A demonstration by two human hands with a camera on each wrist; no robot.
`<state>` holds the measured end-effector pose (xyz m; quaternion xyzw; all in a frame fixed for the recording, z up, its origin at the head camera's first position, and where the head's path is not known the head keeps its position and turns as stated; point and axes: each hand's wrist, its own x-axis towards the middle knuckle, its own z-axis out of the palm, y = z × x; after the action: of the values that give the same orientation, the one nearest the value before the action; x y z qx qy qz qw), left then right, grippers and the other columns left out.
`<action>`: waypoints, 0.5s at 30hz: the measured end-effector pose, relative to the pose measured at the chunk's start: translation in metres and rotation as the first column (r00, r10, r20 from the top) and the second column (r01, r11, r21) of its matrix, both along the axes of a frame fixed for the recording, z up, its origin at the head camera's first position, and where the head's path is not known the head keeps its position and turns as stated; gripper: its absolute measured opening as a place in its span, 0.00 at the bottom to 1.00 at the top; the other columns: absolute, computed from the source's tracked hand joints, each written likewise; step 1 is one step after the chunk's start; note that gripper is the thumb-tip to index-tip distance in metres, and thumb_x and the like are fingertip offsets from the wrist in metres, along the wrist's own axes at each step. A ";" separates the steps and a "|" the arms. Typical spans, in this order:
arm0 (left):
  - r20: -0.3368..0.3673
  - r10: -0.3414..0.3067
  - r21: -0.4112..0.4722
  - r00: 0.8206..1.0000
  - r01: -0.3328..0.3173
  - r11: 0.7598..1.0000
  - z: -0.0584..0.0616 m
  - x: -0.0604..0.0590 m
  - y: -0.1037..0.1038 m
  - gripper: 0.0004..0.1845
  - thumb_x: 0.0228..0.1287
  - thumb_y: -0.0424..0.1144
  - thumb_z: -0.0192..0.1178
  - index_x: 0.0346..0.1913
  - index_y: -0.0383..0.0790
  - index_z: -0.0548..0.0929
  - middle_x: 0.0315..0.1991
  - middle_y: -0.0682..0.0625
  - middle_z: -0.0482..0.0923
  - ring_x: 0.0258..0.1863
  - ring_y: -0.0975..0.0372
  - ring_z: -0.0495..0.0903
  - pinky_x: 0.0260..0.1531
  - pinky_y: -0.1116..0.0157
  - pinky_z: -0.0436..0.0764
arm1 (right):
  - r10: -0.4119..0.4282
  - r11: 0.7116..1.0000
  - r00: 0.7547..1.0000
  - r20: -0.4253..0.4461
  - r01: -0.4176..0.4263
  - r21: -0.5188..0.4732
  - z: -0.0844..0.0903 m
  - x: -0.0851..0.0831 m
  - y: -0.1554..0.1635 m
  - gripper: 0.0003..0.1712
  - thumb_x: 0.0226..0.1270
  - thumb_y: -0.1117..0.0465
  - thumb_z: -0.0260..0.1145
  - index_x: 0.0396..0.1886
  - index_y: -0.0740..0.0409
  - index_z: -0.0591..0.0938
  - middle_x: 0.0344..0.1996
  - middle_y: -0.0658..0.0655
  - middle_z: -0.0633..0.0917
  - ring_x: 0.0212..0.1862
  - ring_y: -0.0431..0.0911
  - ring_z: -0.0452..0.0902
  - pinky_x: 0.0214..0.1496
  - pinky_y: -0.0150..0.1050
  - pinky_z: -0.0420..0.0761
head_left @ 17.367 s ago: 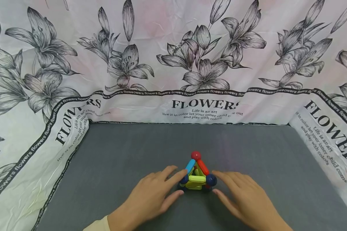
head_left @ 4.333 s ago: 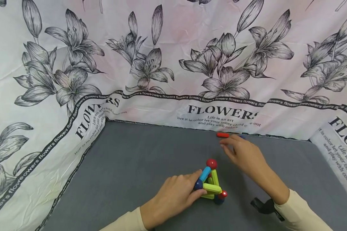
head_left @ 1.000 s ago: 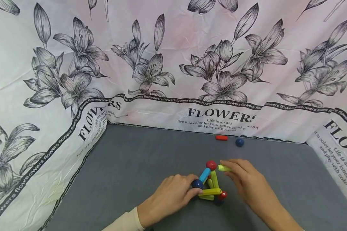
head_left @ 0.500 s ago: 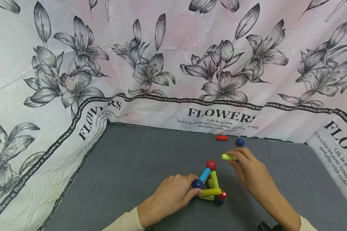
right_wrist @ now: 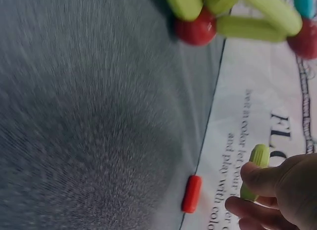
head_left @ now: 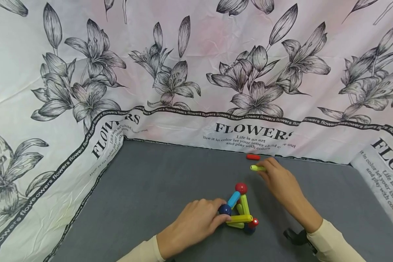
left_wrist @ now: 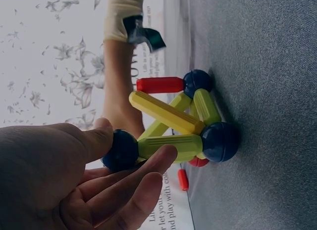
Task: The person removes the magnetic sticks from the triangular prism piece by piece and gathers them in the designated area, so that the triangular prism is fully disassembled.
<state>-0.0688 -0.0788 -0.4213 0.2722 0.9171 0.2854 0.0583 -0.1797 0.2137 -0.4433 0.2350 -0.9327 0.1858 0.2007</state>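
Note:
A frame of magnetic rods and balls stands on the grey table, with a red ball (head_left: 241, 188) at its top. My left hand (head_left: 194, 223) pinches its upper dark blue ball (head_left: 225, 210), between a light blue rod (head_left: 234, 199) and a lime rod (left_wrist: 171, 147). A yellow rod (left_wrist: 166, 113) slants up from a lower blue ball (left_wrist: 220, 141), its other end free. A red rod (left_wrist: 159, 85) stands on another blue ball (left_wrist: 197, 83). Beyond the frame, my right hand (head_left: 281, 183) pinches a loose lime rod (head_left: 258, 168) above the table.
A loose red rod (head_left: 253, 157) lies at the back edge of the table (head_left: 163, 174). Beside it, a loose blue ball is almost wholly hidden behind my right hand. Flower-printed cloth (head_left: 170, 125) hangs along the back and sides.
Over the last second my right hand has drawn the lime rod back from the frame toward the rear. Since the first frame, a red rod and a blue ball have come to lie at the back.

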 end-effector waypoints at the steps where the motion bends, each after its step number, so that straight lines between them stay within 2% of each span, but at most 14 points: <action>1: 0.004 0.002 0.003 1.000 -0.002 1.000 0.000 0.000 0.000 0.18 0.77 0.57 0.61 0.49 0.44 0.84 0.22 0.62 0.69 0.18 0.73 0.67 0.16 0.72 0.66 | -0.009 1.000 1.000 0.008 0.009 0.011 -0.001 -0.004 0.000 0.15 0.66 0.66 0.78 0.51 0.57 0.87 0.44 0.54 0.84 0.30 0.45 0.79 0.28 0.45 0.80; 7: 0.005 -0.001 0.010 1.000 0.001 1.000 -0.001 0.000 -0.001 0.19 0.78 0.56 0.61 0.52 0.44 0.84 0.24 0.63 0.71 0.19 0.73 0.68 0.18 0.72 0.68 | -0.056 0.996 0.998 0.032 0.054 0.065 -0.010 -0.026 0.000 0.14 0.66 0.65 0.78 0.50 0.60 0.88 0.42 0.56 0.84 0.27 0.50 0.81 0.24 0.50 0.79; 15: 0.010 -0.003 0.017 1.000 0.003 1.000 -0.001 0.000 0.000 0.19 0.77 0.56 0.61 0.53 0.43 0.84 0.25 0.63 0.72 0.19 0.73 0.69 0.18 0.72 0.69 | -0.086 0.989 0.995 0.053 0.079 0.126 -0.026 -0.049 0.002 0.14 0.65 0.66 0.78 0.50 0.62 0.89 0.40 0.58 0.82 0.27 0.52 0.79 0.28 0.53 0.83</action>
<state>-0.0686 -0.0786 -0.4223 0.2728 0.9138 0.2946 0.0610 -0.2286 0.2161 -0.4694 0.2025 -0.9569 0.1260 0.1658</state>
